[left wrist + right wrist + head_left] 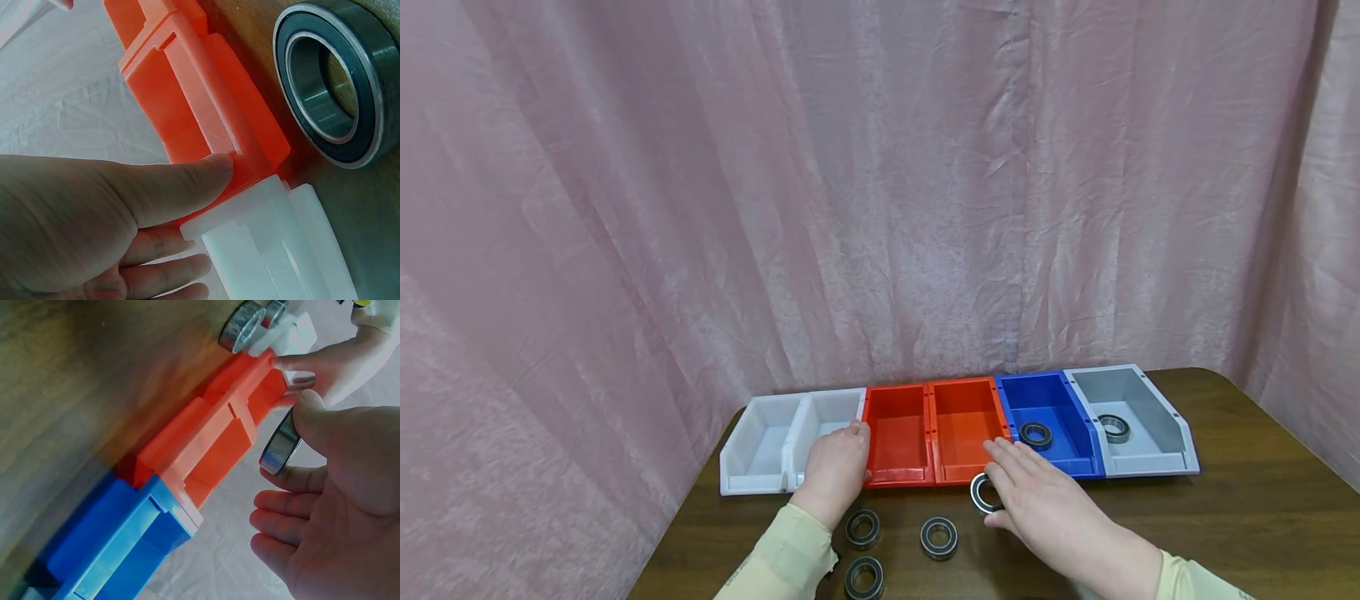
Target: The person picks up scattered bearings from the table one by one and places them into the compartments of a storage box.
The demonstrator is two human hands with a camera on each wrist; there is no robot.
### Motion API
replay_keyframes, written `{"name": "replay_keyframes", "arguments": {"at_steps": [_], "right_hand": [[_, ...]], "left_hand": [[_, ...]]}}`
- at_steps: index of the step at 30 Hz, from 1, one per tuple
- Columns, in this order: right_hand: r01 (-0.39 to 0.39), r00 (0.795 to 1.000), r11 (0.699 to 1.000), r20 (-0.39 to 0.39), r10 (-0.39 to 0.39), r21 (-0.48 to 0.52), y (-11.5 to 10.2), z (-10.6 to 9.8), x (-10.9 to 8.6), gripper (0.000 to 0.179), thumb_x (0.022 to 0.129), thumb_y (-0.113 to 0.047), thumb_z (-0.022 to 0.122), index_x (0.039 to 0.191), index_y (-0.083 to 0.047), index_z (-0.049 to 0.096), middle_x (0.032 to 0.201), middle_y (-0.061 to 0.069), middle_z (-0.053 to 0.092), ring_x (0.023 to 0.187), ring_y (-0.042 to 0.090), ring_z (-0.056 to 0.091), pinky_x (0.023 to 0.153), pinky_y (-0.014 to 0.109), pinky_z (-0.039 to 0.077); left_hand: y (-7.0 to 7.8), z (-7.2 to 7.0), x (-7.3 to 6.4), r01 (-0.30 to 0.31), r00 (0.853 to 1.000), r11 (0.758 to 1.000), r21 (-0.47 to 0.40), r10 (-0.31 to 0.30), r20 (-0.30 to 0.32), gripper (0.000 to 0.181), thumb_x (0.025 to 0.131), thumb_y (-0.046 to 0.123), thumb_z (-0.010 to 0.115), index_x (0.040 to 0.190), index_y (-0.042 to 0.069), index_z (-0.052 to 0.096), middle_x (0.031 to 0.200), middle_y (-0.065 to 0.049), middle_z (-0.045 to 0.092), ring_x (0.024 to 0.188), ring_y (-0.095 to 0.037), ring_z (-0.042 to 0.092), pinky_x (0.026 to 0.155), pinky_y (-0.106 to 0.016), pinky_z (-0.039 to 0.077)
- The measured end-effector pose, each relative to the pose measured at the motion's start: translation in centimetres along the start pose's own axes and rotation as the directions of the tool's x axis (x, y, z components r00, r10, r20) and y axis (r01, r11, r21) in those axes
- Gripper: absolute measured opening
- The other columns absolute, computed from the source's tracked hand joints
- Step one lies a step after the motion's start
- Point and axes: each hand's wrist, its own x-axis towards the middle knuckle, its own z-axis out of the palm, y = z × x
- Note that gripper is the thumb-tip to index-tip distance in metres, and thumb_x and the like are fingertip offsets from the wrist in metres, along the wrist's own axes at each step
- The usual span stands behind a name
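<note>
Head view showed three loose bearings (938, 553) lying on the table (1240, 433), between and short of the left hand (837, 467) and right hand (1048, 504). Thumb and forefinger of the right pinched another bearing (281, 449); keeping that rim grip steady, other fingers clear, seemed wisest. The left lay relaxed, thumb resting on the red bin (898, 446). Just past the right fingertips, the blue bin (1037, 396) held one bearing (1036, 447); farther right, the grey bin (1123, 387) held another.

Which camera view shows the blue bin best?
The head view: it looks into the blue bin, where a bearing lies, although the right hand covers part of it. The right wrist view shows it partly, at lower left; the left wrist view, not at all.
</note>
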Motion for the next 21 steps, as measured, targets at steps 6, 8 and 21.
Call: {"name": "replay_keyframes", "arguments": {"at_steps": [6,8,21], "right_hand": [[-0.007,0.998,1.0,-0.068,0.007,0.001,0.4,-0.1,0.7,0.054,0.098,-0.04,0.084,0.13,0.002,0.071,0.149,0.025,0.064,0.141,0.044,0.061,0.118,0.058,0.048],[-0.012,0.997,1.0,-0.076,0.012,0.003,0.5,-0.2,0.9,0.055,0.098,-0.04,0.085,0.129,0.002,0.071,0.149,0.025,0.064,0.141,0.043,0.061,0.118,0.058,0.048],[-0.039,0.991,0.999,-0.126,0.036,-0.02,0.9,-0.4,2.6,0.052,0.098,-0.038,0.085,0.126,0.004,0.071,0.146,0.027,0.065,0.141,0.044,0.06,0.121,0.057,0.046]], "left_hand": [[0.0,-0.1,0.0,0.003,1.0,1.0,-0.008,-0.003,0.006,0.06,0.076,0.027,0.103,0.12,0.0,0.074,0.113,-0.017,0.079,0.083,-0.029,0.076,0.08,-0.042,0.067],[0.0,-0.1,0.0,0.002,1.0,1.0,-0.007,-0.002,0.003,0.06,0.076,0.027,0.103,0.12,0.0,0.074,0.114,-0.018,0.079,0.083,-0.029,0.076,0.079,-0.042,0.067],[-0.1,0.0,0.0,-0.004,1.0,1.0,-0.005,0.004,-0.012,0.054,0.077,0.025,0.103,0.113,0.0,0.073,0.102,-0.015,0.078,0.077,-0.028,0.074,0.076,-0.042,0.067]]}}
